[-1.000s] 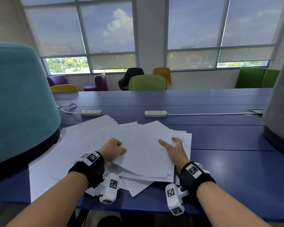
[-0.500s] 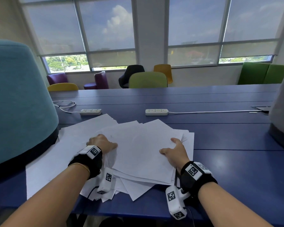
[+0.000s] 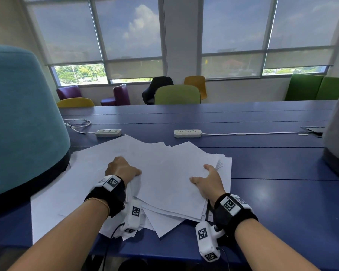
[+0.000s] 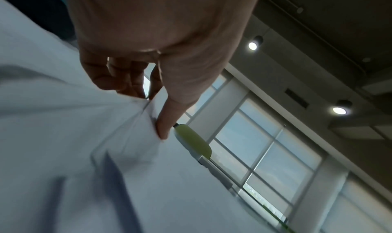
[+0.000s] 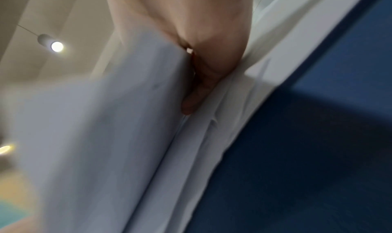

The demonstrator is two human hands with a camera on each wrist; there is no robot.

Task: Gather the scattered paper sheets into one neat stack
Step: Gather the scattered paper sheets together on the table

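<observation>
On the table [image 3: 262, 169]: white paper sheets [image 3: 164, 173] lie fanned across the blue top, corners pointing several ways; nothing yet squared.
Where the paper lies: the overlapped bundle sits dead centre before the person, between both wrists; looser sheets spread out toward 9 o'clock, as far as the teal chair back [image 3: 18, 114].
Left hand [image 3: 121, 170]: at 9 o'clock of the bundle, thumb on top and fingers curled under the left edge, pinching several sheets; the left wrist view shows the paper bunched up at the fingertips [image 4: 163, 132].
Right hand [image 3: 209, 180]: at 3 o'clock of the bundle, thumb laid over the top sheet and fingers tucked beneath the right edge; the right wrist view shows a finger wedged between layers, so it is grasping the sheets.
Key relation: the bundle lies between the two grips, its long axis running roughly 12 to 6, slightly skewed; each hand holds one long side. The stray sheets lie outward of the left hand, which is the nearer one to them.
Likely next call: pressing the two sides inward would probably align the edges; the sheets at 9 o'clock would still need pulling in.
Risk: thin paper may buckle where it is already crumpled at the left.
Containers: none in view; two power strips [image 3: 187, 133] lie at 12 o'clock, apart from the paper.
</observation>
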